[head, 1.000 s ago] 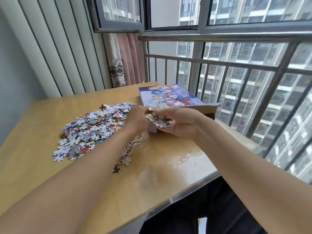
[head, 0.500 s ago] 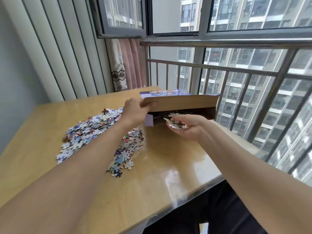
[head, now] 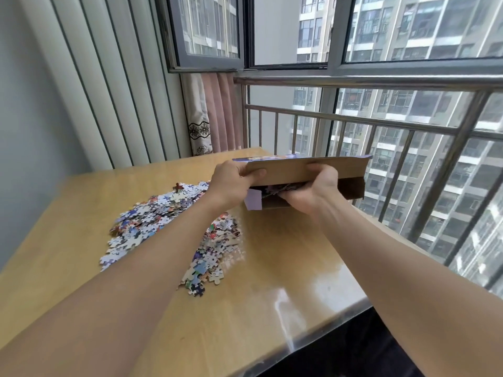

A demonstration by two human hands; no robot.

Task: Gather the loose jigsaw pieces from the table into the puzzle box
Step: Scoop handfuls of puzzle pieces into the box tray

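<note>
Jigsaw pieces [head: 283, 188] inside puzzle box [head: 304, 170], left hand [head: 231, 183] pinching flap, right hand's [head: 313, 189] grip unclear.

We're up in a high-rise flat, on an enclosed balcony by the look of it: a metal safety railing [head: 381, 123] runs across big sliding windows [head: 285, 31], with apartment towers [head: 424, 23] crowding the view outside. A pink curtain [head: 215, 112] hangs in the corner, and we're at a glossy wooden table [head: 272, 308] strewn with jigsaw pieces [head: 152, 216], home stuff.
</note>
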